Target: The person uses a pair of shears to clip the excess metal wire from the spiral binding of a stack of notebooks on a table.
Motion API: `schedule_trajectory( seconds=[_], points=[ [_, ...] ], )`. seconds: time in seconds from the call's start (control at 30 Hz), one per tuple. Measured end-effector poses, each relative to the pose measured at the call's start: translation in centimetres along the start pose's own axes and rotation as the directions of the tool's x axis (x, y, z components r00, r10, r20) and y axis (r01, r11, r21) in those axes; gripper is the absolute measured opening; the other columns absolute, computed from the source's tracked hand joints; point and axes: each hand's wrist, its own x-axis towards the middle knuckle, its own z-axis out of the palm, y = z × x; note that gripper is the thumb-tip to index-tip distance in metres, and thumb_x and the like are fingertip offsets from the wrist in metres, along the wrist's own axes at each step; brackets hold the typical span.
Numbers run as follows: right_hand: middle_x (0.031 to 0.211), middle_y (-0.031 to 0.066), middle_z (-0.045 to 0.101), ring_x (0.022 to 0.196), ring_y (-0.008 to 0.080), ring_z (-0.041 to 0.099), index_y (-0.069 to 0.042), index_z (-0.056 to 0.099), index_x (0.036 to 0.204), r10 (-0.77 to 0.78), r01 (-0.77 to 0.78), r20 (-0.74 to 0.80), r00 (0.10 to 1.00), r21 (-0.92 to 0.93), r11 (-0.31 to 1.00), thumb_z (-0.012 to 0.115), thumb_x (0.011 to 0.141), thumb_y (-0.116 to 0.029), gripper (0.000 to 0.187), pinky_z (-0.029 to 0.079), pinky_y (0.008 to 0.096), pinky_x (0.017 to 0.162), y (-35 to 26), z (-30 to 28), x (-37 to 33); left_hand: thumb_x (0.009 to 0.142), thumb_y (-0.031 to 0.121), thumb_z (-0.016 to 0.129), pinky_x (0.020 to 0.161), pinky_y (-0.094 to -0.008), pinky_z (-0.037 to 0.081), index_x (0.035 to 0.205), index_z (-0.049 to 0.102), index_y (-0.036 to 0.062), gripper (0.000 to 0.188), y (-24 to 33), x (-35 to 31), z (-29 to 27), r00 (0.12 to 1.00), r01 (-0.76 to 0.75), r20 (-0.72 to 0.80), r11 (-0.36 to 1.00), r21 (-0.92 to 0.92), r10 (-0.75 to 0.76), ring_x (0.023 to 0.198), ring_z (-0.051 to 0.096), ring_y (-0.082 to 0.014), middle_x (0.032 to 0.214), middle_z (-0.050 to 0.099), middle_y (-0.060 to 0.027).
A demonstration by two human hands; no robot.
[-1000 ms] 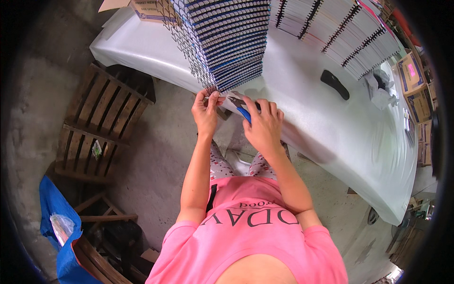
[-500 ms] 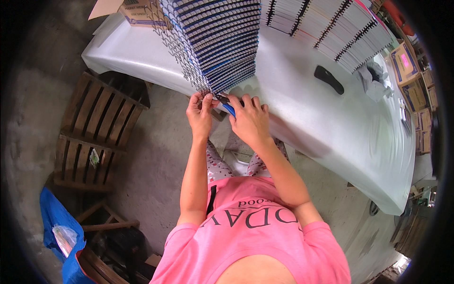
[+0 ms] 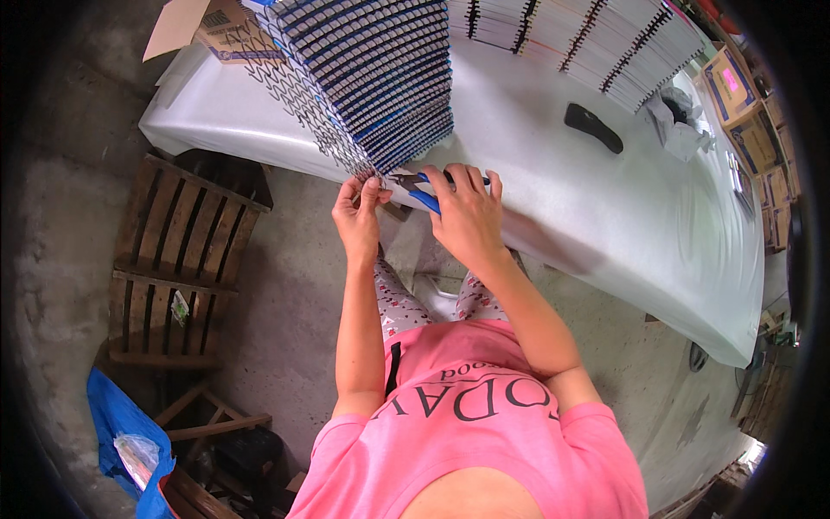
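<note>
A tall stack of coil-bound notebooks (image 3: 372,78) stands at the table's near edge, with loose wire coil ends (image 3: 298,108) sticking out along its left side. My left hand (image 3: 357,212) is closed in a pinch at the stack's lowest corner, on the end of a wire coil. My right hand (image 3: 467,212) grips blue-handled pliers (image 3: 424,198), whose handles are spread. The dark jaws of the pliers point left, close to the left fingertips and the coil end. Whether the jaws touch the wire is too small to tell.
A white-covered table (image 3: 553,199) runs off to the right. On it lie a black elongated object (image 3: 594,127), crumpled plastic (image 3: 683,130) and a row of black-bound books (image 3: 571,39). An open carton (image 3: 229,39) sits behind the stack. Wooden slatted pallets (image 3: 177,259) are at my left.
My right hand has drawn slightly right, and the pliers' handles have spread wider, showing more of the tool. My left hand keeps its pinch at the corner. The whole view has shifted a little.
</note>
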Motion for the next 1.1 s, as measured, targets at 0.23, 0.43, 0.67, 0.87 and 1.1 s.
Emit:
schedule_trajectory(
  seconds=[0.23,0.43,0.67,0.87,1.1],
  points=[
    [0.100,0.0044,0.054,0.099,0.0208,0.051,-0.017,0.058,0.110,0.037,-0.039,0.055,0.998,0.040,0.998,0.075,0.066,-0.018,0.047,0.031,0.0450,0.093,0.0,1.1,0.2,0.092,0.018,0.060,0.067,-0.0249,0.050,0.101,0.062,-0.0053,0.025,-0.2,0.1,-0.9,0.999,0.029,0.032,0.999,-0.027,-0.028,0.069,0.062,-0.0120,0.084,0.066,-0.0071],
    [0.100,0.0046,0.055,0.099,0.0215,0.051,-0.016,0.059,0.110,0.021,-0.025,0.057,0.998,0.070,0.997,0.074,0.067,-0.020,0.045,0.032,0.0438,0.092,0.0,1.2,0.2,0.093,0.019,0.059,0.067,-0.0250,0.051,0.101,0.062,-0.0048,0.025,-0.4,0.1,-0.9,1.000,0.010,0.024,0.999,-0.043,-0.009,0.069,0.062,-0.0120,0.084,0.066,-0.0076],
    [0.094,0.0051,0.057,0.094,0.0227,0.054,-0.015,0.061,0.106,-0.002,-0.003,0.099,0.995,0.052,0.999,0.071,0.070,-0.021,0.039,0.039,0.0423,0.079,-0.6,1.5,0.9,0.093,0.020,0.059,0.067,-0.0243,0.050,0.102,0.061,-0.0039,0.026,-0.3,0.0,-0.8,1.000,0.014,0.028,0.999,-0.038,-0.013,0.069,0.061,-0.0113,0.086,0.064,-0.0071],
    [0.087,0.0037,0.058,0.083,0.0235,0.059,-0.016,0.063,0.104,0.008,-0.024,0.183,0.983,0.086,0.996,0.070,0.070,-0.017,0.034,0.041,0.0401,0.076,0.4,2.6,1.1,0.093,0.021,0.059,0.066,-0.0240,0.049,0.102,0.061,-0.0034,0.026,-0.2,0.0,-0.8,0.999,-0.025,0.039,0.999,0.020,0.024,0.070,0.061,-0.0109,0.086,0.064,-0.0063],
    [0.095,0.0039,0.056,0.095,0.0216,0.055,-0.017,0.061,0.110,0.012,-0.009,-0.030,0.999,0.107,0.994,0.073,0.067,-0.018,0.044,0.036,0.0428,0.087,0.3,0.5,0.3,0.092,0.014,0.061,0.064,-0.0237,0.050,0.107,0.060,-0.0049,0.024,-0.2,-0.5,-0.4,0.999,-0.045,0.010,0.999,-0.008,0.046,0.070,0.062,-0.0117,0.086,0.063,-0.0067]
  ],
)
